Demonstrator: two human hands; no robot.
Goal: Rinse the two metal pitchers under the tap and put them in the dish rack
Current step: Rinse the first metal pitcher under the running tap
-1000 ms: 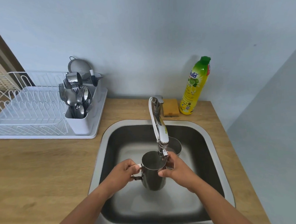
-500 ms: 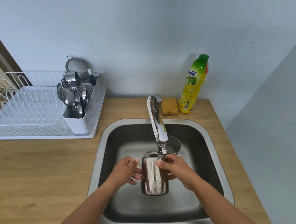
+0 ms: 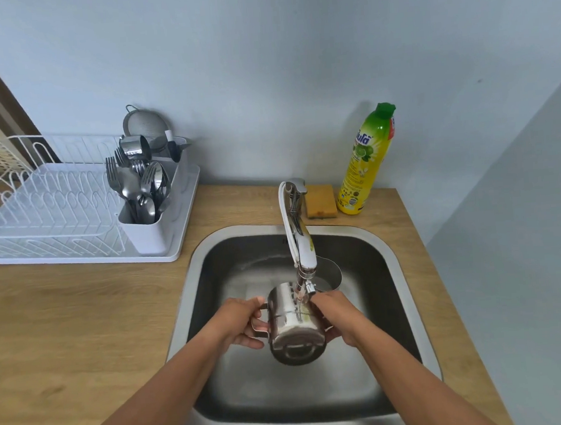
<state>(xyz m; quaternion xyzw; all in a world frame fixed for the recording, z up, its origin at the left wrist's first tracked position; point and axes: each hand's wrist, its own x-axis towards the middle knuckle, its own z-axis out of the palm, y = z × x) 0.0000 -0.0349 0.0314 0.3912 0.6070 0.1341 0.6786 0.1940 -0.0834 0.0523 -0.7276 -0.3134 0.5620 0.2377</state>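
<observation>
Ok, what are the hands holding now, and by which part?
One metal pitcher, tipped under the tap: the left hand grips its handle, the right hand holds the side of its body.

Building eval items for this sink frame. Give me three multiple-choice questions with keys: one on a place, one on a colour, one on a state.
1. Where is the second pitcher?
A) in the dish rack
B) in the sink, behind the tap
C) on the counter by the sponge

2. What colour is the cap of the yellow bottle?
A) green
B) red
C) white

3. How is the held pitcher oriented?
A) upright, mouth up
B) tipped, base toward the camera
C) lying on the sink floor

Key:
1 B, its rim shows just behind the tap's spout.
2 A, the cap is bright green.
3 B, its round base faces the camera while the left hand grips the handle and the right hand holds the body.
</observation>
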